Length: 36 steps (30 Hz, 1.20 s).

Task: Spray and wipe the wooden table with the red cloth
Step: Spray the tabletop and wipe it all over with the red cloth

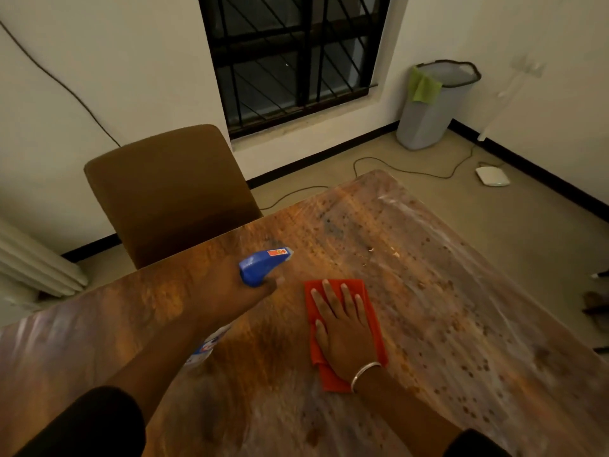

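The wooden table [445,291] fills the lower part of the view, its top spotted with droplets and pale streaks. My left hand [244,288] grips a spray bottle [263,263] by its blue trigger head, nozzle pointing right over the table; the bottle's body shows below my forearm. A folded red cloth [369,311] lies flat on the table to the right of the bottle. My right hand [341,324] presses on it with straight, spread fingers; a silver bangle sits on that wrist.
A brown chair [168,189] stands at the table's far left edge. A grey bin [431,110] with a green cloth on its rim is in the far corner. A cable and a white device [492,176] lie on the floor. A barred window [290,57] is behind.
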Each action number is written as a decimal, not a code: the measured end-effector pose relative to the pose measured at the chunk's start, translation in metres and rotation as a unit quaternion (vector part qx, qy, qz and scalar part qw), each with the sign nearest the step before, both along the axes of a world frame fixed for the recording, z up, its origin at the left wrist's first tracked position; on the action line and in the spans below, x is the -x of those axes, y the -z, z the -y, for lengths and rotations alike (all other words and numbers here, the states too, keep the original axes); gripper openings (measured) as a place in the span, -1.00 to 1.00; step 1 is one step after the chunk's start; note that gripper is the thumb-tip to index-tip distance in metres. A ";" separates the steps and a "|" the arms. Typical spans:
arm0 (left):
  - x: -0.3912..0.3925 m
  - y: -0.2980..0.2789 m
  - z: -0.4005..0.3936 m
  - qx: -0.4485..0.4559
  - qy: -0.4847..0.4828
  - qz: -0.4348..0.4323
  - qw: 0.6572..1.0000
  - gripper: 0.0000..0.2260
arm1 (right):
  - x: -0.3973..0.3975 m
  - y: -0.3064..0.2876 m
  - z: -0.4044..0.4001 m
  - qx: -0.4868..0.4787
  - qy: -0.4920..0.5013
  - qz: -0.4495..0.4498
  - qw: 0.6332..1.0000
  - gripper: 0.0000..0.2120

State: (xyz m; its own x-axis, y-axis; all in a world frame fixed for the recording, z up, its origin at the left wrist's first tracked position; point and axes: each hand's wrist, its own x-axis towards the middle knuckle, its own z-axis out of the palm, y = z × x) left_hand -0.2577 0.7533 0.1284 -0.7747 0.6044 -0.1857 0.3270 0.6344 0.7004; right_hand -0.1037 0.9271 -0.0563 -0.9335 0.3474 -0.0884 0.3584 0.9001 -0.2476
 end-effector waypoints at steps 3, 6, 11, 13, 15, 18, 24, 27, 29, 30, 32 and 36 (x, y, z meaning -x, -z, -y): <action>-0.003 0.005 -0.004 0.022 0.009 -0.009 1.000 -0.83 | -0.002 -0.002 -0.016 0.006 -0.001 0.010 1.000 -0.40; 0.000 0.007 -0.001 -0.015 -0.008 0.011 1.000 -0.87 | 0.012 -0.003 -0.039 0.003 0.011 0.012 1.000 -0.40; 0.015 0.007 0.007 -0.062 -0.081 0.068 0.992 -0.89 | 0.051 -0.009 -0.092 -0.004 0.065 0.012 0.998 -0.39; 0.018 0.009 0.010 -0.082 -0.104 0.046 0.990 -0.88 | 0.066 -0.011 -0.100 -0.001 0.086 0.022 0.996 -0.38; 0.021 0.010 0.010 -0.104 -0.124 0.046 0.986 -0.88 | 0.068 -0.010 -0.094 0.002 0.092 0.026 0.995 -0.37; 0.029 0.011 0.010 -0.103 -0.133 0.044 0.985 -0.79 | 0.046 -0.005 -0.067 0.001 0.028 0.014 1.000 -0.35; 0.037 0.024 0.000 -0.176 -0.178 0.043 0.967 -0.79 | 0.032 0.002 -0.075 -0.009 -0.066 0.023 0.998 -0.36; 0.044 0.036 0.005 -0.164 -0.196 0.075 0.964 -0.87 | 0.083 -0.003 -0.102 -0.013 0.025 0.019 0.999 -0.36; 0.050 0.044 0.011 -0.164 -0.206 0.092 0.960 -0.88 | 0.117 -0.004 -0.105 -0.003 0.097 0.030 0.995 -0.36; 0.051 0.045 0.014 -0.161 -0.199 0.113 0.960 -0.88 | 0.129 -0.004 -0.101 0.003 0.120 0.036 0.992 -0.35; 0.049 0.046 0.015 -0.165 -0.189 0.136 0.958 -0.87 | 0.140 -0.005 -0.086 0.011 0.134 0.042 0.990 -0.33; 0.047 0.040 0.012 -0.217 -0.225 0.085 0.946 -0.69 | 0.115 -0.002 -0.022 0.007 0.004 0.006 1.000 -0.34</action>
State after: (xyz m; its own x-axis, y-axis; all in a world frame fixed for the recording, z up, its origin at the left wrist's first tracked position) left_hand -0.3050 0.7417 0.0883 -0.9529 0.2687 -0.1404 -0.0478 0.3241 0.9448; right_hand -0.2183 0.9489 -0.0545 -0.9294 0.3538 -0.1047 0.3689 0.8934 -0.2565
